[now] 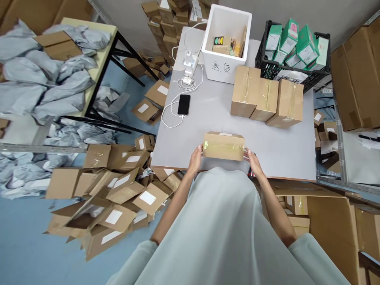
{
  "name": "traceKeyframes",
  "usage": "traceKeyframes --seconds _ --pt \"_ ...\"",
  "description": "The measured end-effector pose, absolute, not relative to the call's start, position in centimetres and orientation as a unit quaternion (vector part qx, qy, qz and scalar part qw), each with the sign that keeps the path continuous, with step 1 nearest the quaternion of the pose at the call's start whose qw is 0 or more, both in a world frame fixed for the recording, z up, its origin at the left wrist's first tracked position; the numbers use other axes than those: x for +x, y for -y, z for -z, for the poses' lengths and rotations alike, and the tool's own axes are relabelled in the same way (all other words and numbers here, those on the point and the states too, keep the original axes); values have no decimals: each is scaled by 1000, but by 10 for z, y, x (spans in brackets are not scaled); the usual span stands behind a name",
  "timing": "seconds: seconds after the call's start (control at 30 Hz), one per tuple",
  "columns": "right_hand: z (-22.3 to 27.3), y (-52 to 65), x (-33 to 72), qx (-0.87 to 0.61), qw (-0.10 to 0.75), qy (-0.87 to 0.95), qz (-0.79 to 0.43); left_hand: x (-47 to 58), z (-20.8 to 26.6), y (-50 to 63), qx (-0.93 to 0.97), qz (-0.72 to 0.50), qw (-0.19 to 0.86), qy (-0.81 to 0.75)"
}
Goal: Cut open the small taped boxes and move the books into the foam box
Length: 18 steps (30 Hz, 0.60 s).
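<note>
A small taped cardboard box [224, 146] is between my two hands at the front of the grey table [208, 118]. My left hand [195, 159] grips its left end, and my right hand [253, 161] grips its right end. Clear tape runs along the box's near side, and a white label lies on its top. Beyond it to the right, three taped cardboard boxes [264, 97] stand in a row. A black phone [184, 104] lies on the table to the left, beside a white cable.
A white foam box [225, 67] and a black crate [261, 55] of green-and-white cartons stand at the back. A power strip [190, 63] sits by the cables. Cardboard boxes [118, 198] pile on the floor at left; grey parcels [59, 83] cover another table.
</note>
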State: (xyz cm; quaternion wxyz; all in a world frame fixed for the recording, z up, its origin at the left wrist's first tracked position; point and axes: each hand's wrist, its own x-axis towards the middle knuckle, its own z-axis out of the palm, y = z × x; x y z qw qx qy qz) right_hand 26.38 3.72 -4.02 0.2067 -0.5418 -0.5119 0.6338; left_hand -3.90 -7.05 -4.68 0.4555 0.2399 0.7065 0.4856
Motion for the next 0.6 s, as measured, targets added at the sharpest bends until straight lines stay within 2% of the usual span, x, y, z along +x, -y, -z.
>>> traceKeyframes --seconds 0.37,0.6 --pt "52 -35 271 -496 165 540 -659 -39 76 79 166 -465 500 -711" --pt "62 -29 265 -477 168 535 -677 -35 83 83 143 -455 507 -718"
